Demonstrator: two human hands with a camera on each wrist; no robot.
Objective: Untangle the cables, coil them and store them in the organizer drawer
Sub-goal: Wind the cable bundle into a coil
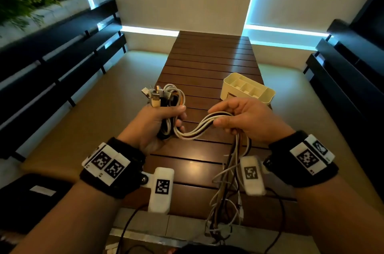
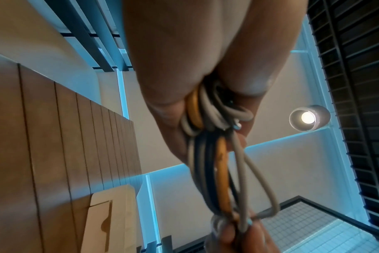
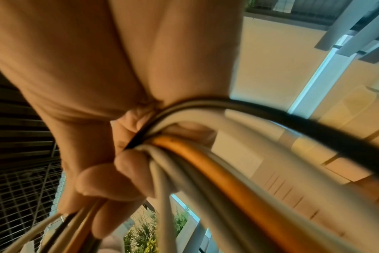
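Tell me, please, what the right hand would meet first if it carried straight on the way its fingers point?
The right hand points left, toward the left hand. Both hold the same cables, so it would probably meet that hand and its coil first; depth is unclear.

Glossy dark-brown slatted wooden table (image 1: 209,60); smooth matt cream plastic compartmented organizer (image 1: 248,89); smooth rubbery white, black and orange cables (image 1: 195,129), metal-tipped plugs (image 1: 156,92).
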